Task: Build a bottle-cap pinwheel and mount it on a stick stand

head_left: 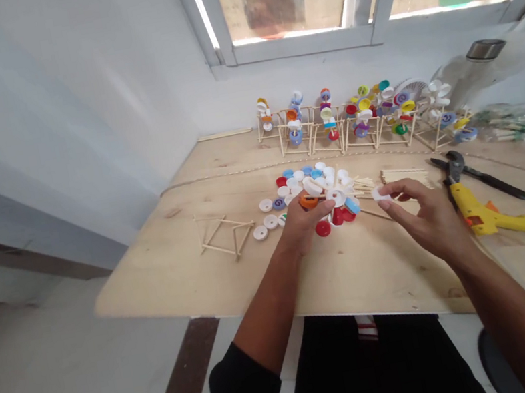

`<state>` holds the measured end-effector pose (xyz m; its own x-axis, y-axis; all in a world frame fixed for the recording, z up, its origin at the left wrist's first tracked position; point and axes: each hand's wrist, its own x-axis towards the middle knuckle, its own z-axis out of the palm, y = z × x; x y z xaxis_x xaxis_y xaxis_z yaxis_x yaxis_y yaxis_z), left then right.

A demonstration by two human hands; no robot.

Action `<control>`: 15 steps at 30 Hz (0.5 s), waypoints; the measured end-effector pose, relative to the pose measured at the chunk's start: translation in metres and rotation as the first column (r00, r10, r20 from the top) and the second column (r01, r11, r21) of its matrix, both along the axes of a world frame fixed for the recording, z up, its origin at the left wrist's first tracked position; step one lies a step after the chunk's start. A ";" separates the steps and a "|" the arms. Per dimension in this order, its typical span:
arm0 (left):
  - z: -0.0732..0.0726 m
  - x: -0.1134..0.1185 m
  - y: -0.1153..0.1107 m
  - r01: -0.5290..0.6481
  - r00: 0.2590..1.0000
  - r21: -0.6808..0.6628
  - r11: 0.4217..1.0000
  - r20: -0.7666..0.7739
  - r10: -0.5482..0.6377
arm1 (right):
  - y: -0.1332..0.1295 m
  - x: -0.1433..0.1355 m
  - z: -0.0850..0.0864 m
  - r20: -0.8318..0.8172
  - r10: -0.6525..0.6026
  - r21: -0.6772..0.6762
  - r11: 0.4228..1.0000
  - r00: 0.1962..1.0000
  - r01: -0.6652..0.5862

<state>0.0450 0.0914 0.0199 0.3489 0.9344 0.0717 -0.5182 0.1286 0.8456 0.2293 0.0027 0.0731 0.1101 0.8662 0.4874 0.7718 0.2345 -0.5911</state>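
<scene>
My left hand point(303, 220) is closed on a wheel of bottle caps point(336, 197), with orange, white, blue and red caps set around its middle. Between the thumb and fingers of my right hand point(414, 207) is a single white bottle cap point(380, 194), held apart from the wheel. Loose caps point(266, 205), mostly white with some blue and red, lie behind and left of my left hand. Farther left stands a small frame of wooden sticks point(227, 236). The inner side of the wheel is partly hidden by my left fingers.
A yellow glue gun point(486, 211) lies at the right beside dark-handled pliers point(456, 166). Several finished cap wheels on stick frames point(329, 123) line the back under the window. Thin sticks point(404, 175) lie behind my right hand; a cord point(238, 173) crosses the wooden table point(156, 283).
</scene>
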 end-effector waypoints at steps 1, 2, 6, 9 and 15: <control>0.000 0.000 0.000 0.003 1.000 0.006 1.000 -0.006 -0.003 | 0.003 -0.001 -0.002 0.029 0.027 0.034 0.999 0.999 -0.028; 0.000 0.000 0.000 0.006 1.000 0.012 1.000 -0.010 -0.006 | 0.005 -0.001 -0.003 0.056 0.050 0.068 0.996 0.997 -0.054; 0.002 -0.001 -0.001 0.026 0.999 0.034 0.999 -0.021 -0.025 | 0.012 -0.002 -0.007 0.138 0.088 0.146 0.983 0.986 -0.108; 0.002 -0.001 -0.001 0.036 0.999 0.050 0.998 -0.038 -0.034 | 0.015 -0.002 -0.007 0.149 0.098 0.154 0.981 0.984 -0.121; 0.001 -0.001 -0.001 0.048 0.998 0.053 0.997 -0.043 -0.046 | 0.018 -0.002 -0.009 0.146 0.127 0.130 0.981 0.981 -0.146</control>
